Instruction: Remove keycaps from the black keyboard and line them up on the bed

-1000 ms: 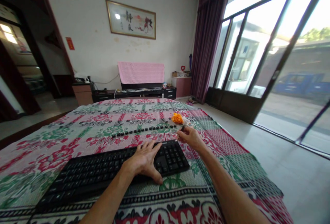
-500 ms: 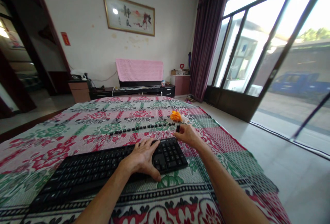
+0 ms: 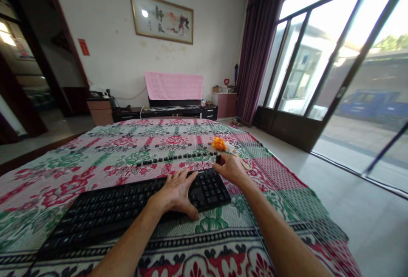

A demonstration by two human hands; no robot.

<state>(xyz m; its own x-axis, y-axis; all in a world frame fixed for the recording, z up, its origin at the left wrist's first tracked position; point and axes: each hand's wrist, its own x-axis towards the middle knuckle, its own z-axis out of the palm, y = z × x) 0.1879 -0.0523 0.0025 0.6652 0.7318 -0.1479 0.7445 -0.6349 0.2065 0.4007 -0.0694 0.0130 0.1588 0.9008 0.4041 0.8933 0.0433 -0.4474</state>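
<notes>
A black keyboard [image 3: 121, 204] lies at a slant on the patterned cloth. My left hand [image 3: 177, 192] spans its right part, fingertips at the far edge and thumb at the near edge, gripping it. Beyond the keyboard's top right corner, my right hand [image 3: 231, 167] pinches a small black keycap [image 3: 218, 158] between thumb and fingertips. The keycap is at the right end of a row of small black keycaps [image 3: 175, 157] laid out on the cloth. An orange flower [image 3: 218, 143] lies just past my right fingers.
The flowered cloth [image 3: 210, 226] covers the table. A pale flat piece [image 3: 245, 164] lies right of my right hand, and something white [image 3: 228, 147] is beside the flower. Against the far wall stands a low cabinet, with a pink cloth [image 3: 174, 86] above it. Glass doors [image 3: 321, 56] are at right.
My right hand has shifted slightly left with the keycap, closer to the row's end. My left hand stays on the keyboard. The view has turned a little.
</notes>
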